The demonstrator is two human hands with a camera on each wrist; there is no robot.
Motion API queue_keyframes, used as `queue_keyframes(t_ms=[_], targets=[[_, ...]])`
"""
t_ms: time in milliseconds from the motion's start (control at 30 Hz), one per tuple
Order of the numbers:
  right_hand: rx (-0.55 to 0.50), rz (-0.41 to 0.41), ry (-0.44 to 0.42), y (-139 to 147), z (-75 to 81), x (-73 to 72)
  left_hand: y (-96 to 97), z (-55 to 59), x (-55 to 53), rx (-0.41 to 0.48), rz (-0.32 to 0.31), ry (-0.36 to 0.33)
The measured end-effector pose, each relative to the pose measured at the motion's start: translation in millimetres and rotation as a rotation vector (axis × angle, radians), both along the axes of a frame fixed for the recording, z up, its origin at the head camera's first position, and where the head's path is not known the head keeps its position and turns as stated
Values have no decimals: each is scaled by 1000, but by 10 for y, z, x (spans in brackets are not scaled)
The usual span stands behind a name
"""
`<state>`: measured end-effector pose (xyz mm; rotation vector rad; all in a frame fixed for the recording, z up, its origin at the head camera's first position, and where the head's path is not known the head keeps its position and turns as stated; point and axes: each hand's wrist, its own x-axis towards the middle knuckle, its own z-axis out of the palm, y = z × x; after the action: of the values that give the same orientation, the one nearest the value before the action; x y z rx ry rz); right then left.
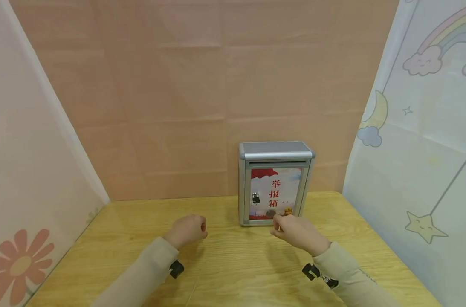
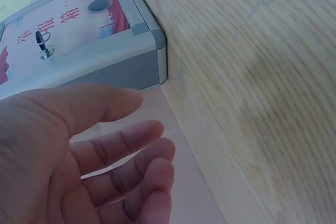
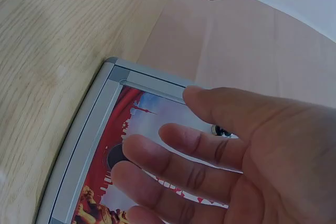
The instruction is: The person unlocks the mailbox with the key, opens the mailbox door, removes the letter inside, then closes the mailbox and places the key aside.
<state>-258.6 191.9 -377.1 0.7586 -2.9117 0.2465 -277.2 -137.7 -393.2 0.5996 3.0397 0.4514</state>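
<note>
A grey metal-framed letter box [image 1: 263,177] with a slot near its top and red characters on its front stands upright on the wooden table. A key with a ring [image 2: 42,43] sits in the lock on its front panel. My left hand [image 1: 186,230] hovers left of the box, fingers loosely curled around nothing. In front of the box's lower right edge is my right hand [image 1: 299,232], also relaxed and holding nothing; it hides part of that edge. The right wrist view shows a dark round spot [image 3: 115,156] on the panel, partly behind my fingers.
The wooden table [image 1: 140,256] meets a plain peach cloth backdrop [image 1: 160,106] at the rear. Pale printed curtains flank it, the right one [image 1: 409,170] with a star and moon, the left one [image 1: 25,149] with a flower.
</note>
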Motion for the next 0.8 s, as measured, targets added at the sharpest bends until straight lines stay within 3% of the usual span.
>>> queue_keyframes(t_ms=[200, 367, 467, 667, 800], targets=[[-82, -25, -19, 50, 25, -43, 30, -14, -66, 5, 3, -16], [-246, -139, -27, 198, 87, -98, 180, 66, -225, 44, -5, -54], [-352, -245, 2, 321, 113, -113, 315, 141, -343, 113, -18, -68], [-514, -408, 109, 595, 162, -169, 608, 234, -546, 299, -29, -4], [-605, -421, 39, 721, 159, -273, 797, 187, -660, 430, -9, 23]])
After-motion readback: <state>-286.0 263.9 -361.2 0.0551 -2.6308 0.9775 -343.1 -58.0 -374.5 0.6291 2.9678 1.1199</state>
